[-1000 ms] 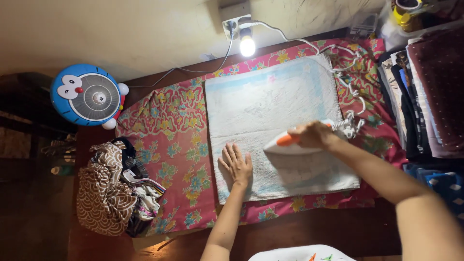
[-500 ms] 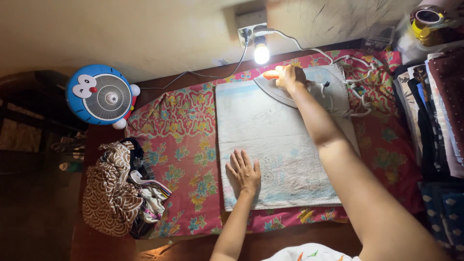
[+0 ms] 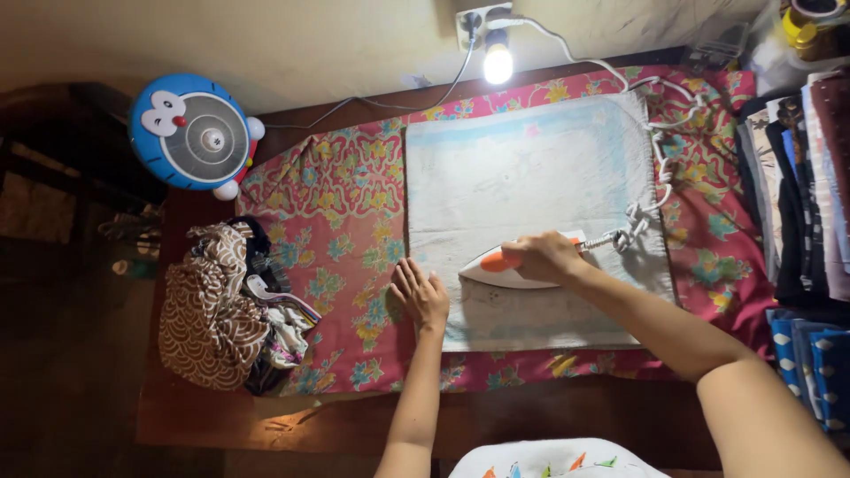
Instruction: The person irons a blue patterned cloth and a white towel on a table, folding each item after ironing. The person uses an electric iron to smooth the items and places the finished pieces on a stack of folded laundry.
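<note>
head view: my right hand [image 3: 544, 257] is wrapped round the orange handle of the white iron [image 3: 496, 266], sole flat on the pale towel [image 3: 531, 177] near its front-left part. my left hand [image 3: 420, 294] lies open and flat on the towel's left edge — probably pinning it taut. the cord [image 3: 655, 168] loops off to the right, away from the iron

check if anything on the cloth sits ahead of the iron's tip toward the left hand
Nothing visible does. The iron, gripped by the right hand, points at the left hand on the pale cloth edge; only bare cloth lies between.
</note>
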